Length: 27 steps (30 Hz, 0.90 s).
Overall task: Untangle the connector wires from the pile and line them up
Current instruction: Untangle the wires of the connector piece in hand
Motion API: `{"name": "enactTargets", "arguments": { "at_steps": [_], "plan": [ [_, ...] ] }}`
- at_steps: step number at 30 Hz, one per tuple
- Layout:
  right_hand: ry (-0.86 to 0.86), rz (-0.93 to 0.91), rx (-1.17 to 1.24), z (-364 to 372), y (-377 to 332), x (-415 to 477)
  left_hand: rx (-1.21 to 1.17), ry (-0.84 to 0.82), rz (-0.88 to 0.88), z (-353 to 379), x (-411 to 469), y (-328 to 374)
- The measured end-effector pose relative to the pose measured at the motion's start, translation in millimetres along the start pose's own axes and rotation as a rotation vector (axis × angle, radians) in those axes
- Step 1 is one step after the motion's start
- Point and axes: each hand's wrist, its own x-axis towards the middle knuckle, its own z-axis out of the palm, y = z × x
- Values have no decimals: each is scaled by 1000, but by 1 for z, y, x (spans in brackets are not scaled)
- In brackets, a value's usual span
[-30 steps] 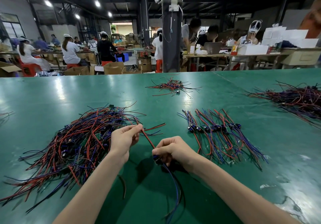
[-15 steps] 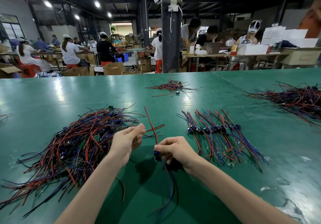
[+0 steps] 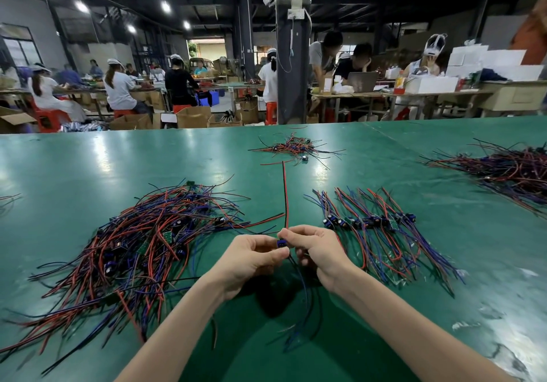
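Left hand (image 3: 251,258), right hand (image 3: 318,251) pinch blue connector (image 3: 281,244); red-black wire pair (image 3: 285,192) stands upright.

Factory assembly hall, plainly. In front, a long green work table (image 3: 88,174) carrying a tangled wire pile (image 3: 142,242), a lined-up row of wires (image 3: 376,233) with small blue connectors, a small wire heap (image 3: 296,146) farther out and a right-hand wire heap (image 3: 509,168) near the table's edge. Beyond, workers in white caps (image 3: 118,85) seated on red plastic stools (image 3: 47,119) at more long benches, most with backs turned. Open cardboard cartons (image 3: 192,116) on the floor between the rows. Overhead, bare steel trusses and sheet roofing with bright ceiling lamps (image 3: 81,5). Mid-hall, a dark steel column (image 3: 293,55) bearing a socket box (image 3: 296,14). At right, another bench with a laptop (image 3: 362,81) and stacked white boxes (image 3: 485,61).
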Motion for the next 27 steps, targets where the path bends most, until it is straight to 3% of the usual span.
{"name": "enactTargets", "arguments": {
  "at_steps": [11, 19, 27],
  "plan": [
    [-107, 32, -205, 7, 5, -12, -190, 181, 37, -2, 3, 2],
    [-111, 49, -151, 6, 2, -16, -264, 173, 25, 1, 3, -3],
    [-160, 83, -188, 12, 1, -22, -286, 303, 85, 3, 6, -6]
  ]
}}
